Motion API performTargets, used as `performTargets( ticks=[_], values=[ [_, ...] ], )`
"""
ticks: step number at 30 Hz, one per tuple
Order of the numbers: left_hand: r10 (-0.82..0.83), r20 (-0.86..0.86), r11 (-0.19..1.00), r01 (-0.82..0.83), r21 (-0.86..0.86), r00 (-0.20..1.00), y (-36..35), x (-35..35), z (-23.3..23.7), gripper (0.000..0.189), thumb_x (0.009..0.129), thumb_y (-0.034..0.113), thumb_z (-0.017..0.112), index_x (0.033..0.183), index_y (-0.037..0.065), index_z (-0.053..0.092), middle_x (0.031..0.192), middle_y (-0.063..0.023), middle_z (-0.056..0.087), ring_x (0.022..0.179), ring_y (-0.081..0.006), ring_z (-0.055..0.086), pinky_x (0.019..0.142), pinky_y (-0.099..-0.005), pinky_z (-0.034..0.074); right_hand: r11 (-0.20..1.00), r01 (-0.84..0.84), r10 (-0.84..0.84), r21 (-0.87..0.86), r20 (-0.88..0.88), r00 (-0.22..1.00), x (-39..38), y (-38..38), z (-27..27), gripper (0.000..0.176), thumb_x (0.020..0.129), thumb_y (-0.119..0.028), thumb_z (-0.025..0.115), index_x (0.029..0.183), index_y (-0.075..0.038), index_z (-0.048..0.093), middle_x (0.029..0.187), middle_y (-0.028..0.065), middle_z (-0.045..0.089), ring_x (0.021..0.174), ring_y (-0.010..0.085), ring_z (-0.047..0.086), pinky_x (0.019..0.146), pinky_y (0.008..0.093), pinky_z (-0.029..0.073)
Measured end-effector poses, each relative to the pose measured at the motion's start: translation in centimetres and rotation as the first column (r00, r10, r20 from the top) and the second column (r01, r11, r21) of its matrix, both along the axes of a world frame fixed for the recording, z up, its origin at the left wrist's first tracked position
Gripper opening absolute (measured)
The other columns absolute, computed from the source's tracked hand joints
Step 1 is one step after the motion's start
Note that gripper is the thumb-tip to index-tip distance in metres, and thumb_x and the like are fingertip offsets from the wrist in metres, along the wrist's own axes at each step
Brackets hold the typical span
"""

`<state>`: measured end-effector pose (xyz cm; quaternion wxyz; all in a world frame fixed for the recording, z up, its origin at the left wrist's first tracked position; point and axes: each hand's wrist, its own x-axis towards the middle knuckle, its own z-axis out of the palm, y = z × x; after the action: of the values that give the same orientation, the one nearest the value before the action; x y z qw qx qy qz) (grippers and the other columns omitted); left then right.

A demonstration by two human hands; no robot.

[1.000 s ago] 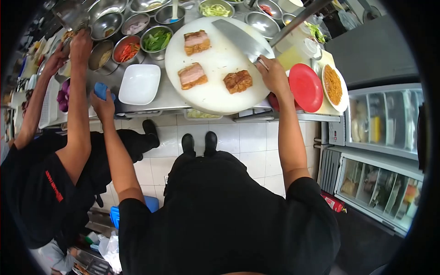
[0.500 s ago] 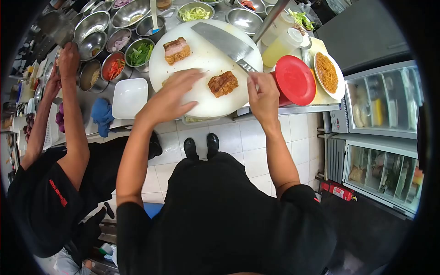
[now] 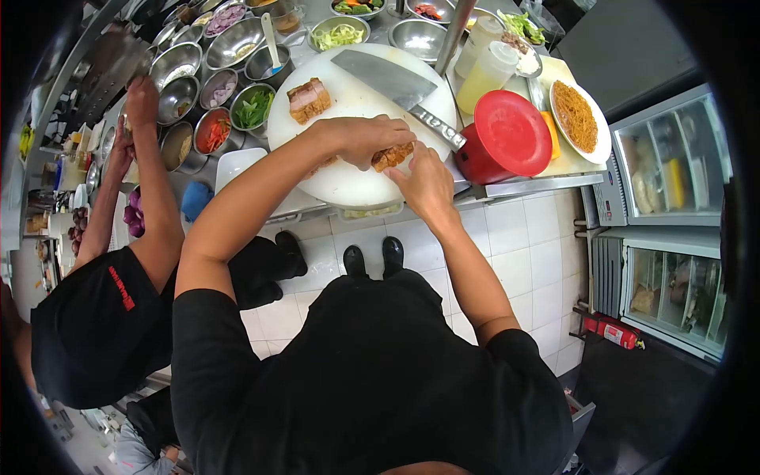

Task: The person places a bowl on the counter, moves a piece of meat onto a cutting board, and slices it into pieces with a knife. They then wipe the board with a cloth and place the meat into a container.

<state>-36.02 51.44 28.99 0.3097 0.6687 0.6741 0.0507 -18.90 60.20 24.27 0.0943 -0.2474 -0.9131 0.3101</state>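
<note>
A piece of crispy roast pork (image 3: pixel 389 157) is held between my two hands over the round white cutting board (image 3: pixel 356 188). My left hand (image 3: pixel 368 141) closes on it from the left, and my right hand (image 3: pixel 426 179) grips its right side with thumb and fingers. Another pork chunk (image 3: pixel 309 100), with pale meat and a browned crust, lies farther back on the board. Partly hidden under my left forearm is more browned pork (image 3: pixel 323 165). A cleaver (image 3: pixel 388 77) rests flat across the back of the board, its handle pointing toward the red plate.
Right of the board stand a stack of red plates (image 3: pixel 513 133), a squeeze bottle (image 3: pixel 489 75) and a white plate of noodles (image 3: pixel 575 121). Metal bowls of cut vegetables (image 3: pixel 252 107) and a white square dish (image 3: pixel 241 161) sit left. A co-worker's arms (image 3: pixel 150 150) work at far left.
Both hands have come together on the near pork piece, the left moving right across the board and the right moving inward from beside the cleaver handle. The camera view has shifted slightly.
</note>
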Motion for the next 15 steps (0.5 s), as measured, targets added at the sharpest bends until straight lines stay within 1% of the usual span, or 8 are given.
performTargets(
  ticks=[2, 3, 5, 7, 9, 12, 14, 15],
  values=[
    [-0.004, -0.008, 1.000, 0.004, 0.010, 1.000, 0.4, -0.4, -0.5, 0.081, 0.065, -0.010, 0.074, 0.139, 0.011, 0.046, 0.138, -0.0065, 0.050, 0.130, -0.0323, 0.048, 0.104, -0.0429, 0.049, 0.999, -0.006, 0.005, 0.032, 0.016, 1.000, -0.5, 0.1, -0.8, 0.052, 0.078, -0.032, 0.085, 0.111, 0.003, 0.063, 0.089, 0.0150, 0.063, 0.083, 0.0341, 0.064, 0.072, 0.0442, 0.050],
    [-0.013, -0.010, 1.000, 0.013, 0.017, 1.000, 0.4, -0.5, -0.5, 0.077, 0.065, -0.009, 0.075, 0.135, 0.009, 0.048, 0.134, -0.0070, 0.052, 0.127, -0.0327, 0.049, 0.102, -0.0431, 0.049, 0.999, -0.016, 0.016, 0.034, 0.011, 1.000, -0.6, 0.0, -0.9, 0.052, 0.078, -0.032, 0.085, 0.111, 0.003, 0.063, 0.089, 0.0150, 0.063, 0.083, 0.0341, 0.064, 0.072, 0.0442, 0.050],
    [-0.004, -0.004, 1.000, 0.004, 0.026, 1.000, 0.3, -0.6, -0.5, 0.076, 0.066, -0.009, 0.075, 0.134, 0.009, 0.049, 0.133, -0.0076, 0.053, 0.126, -0.0332, 0.050, 0.101, -0.0429, 0.049, 0.998, 0.017, -0.016, 0.059, -0.016, 1.000, -0.6, -0.1, -0.9, 0.050, 0.077, -0.033, 0.086, 0.107, 0.001, 0.064, 0.088, 0.0139, 0.064, 0.081, 0.0340, 0.064, 0.071, 0.0443, 0.050],
    [0.002, 0.006, 0.999, -0.002, 0.032, 1.000, -0.4, -0.5, 0.3, 0.075, 0.066, -0.008, 0.075, 0.134, 0.009, 0.049, 0.131, -0.0082, 0.054, 0.125, -0.0337, 0.050, 0.101, -0.0428, 0.048, 0.999, 0.009, -0.006, 0.040, -0.061, 0.998, -0.5, -0.6, -0.8, 0.051, 0.077, -0.033, 0.086, 0.107, 0.001, 0.064, 0.087, 0.0130, 0.064, 0.081, 0.0330, 0.064, 0.070, 0.0439, 0.049],
    [0.063, 0.022, 0.998, -0.064, 0.017, 0.998, -1.5, -0.4, 1.4, 0.074, 0.067, -0.007, 0.075, 0.134, 0.010, 0.050, 0.130, -0.0091, 0.056, 0.125, -0.0333, 0.052, 0.102, -0.0419, 0.048, 1.000, 0.001, 0.001, 0.016, -0.097, 0.995, -0.4, -1.2, -0.2, 0.051, 0.076, -0.033, 0.086, 0.108, 0.001, 0.064, 0.086, 0.0122, 0.064, 0.080, 0.0320, 0.064, 0.070, 0.0435, 0.049],
    [0.118, -0.016, 0.993, -0.117, 0.028, 0.993, -3.9, -1.1, 2.9, 0.074, 0.067, -0.007, 0.075, 0.135, 0.010, 0.051, 0.128, -0.0095, 0.058, 0.124, -0.0334, 0.053, 0.102, -0.0413, 0.047, 0.997, -0.072, 0.064, -0.042, -0.162, 0.985, -1.4, -3.0, 0.7, 0.052, 0.079, -0.031, 0.084, 0.112, 0.003, 0.060, 0.093, 0.0145, 0.064, 0.085, 0.0346, 0.065, 0.074, 0.0440, 0.051],
    [0.153, -0.003, 0.987, -0.152, 0.053, 0.988, -6.0, -2.2, 2.6, 0.074, 0.065, -0.007, 0.075, 0.134, 0.009, 0.053, 0.128, -0.0102, 0.059, 0.124, -0.0340, 0.054, 0.103, -0.0408, 0.047, 0.992, -0.119, 0.103, -0.047, -0.262, 0.960, -2.6, -4.4, 0.6, 0.053, 0.078, -0.031, 0.085, 0.112, 0.003, 0.061, 0.091, 0.0129, 0.063, 0.083, 0.0329, 0.065, 0.072, 0.0427, 0.051],
    [0.165, -0.013, 0.985, -0.164, 0.055, 0.986, -7.1, -2.7, 2.6, 0.073, 0.065, -0.008, 0.076, 0.133, 0.009, 0.054, 0.128, -0.0107, 0.059, 0.124, -0.0343, 0.054, 0.103, -0.0407, 0.046, 0.993, -0.116, 0.103, -0.026, -0.289, 0.952, -3.2, -5.2, 0.3, 0.054, 0.078, -0.033, 0.086, 0.114, 0.002, 0.065, 0.084, 0.0091, 0.062, 0.077, 0.0288, 0.064, 0.069, 0.0400, 0.051]
  ],
)
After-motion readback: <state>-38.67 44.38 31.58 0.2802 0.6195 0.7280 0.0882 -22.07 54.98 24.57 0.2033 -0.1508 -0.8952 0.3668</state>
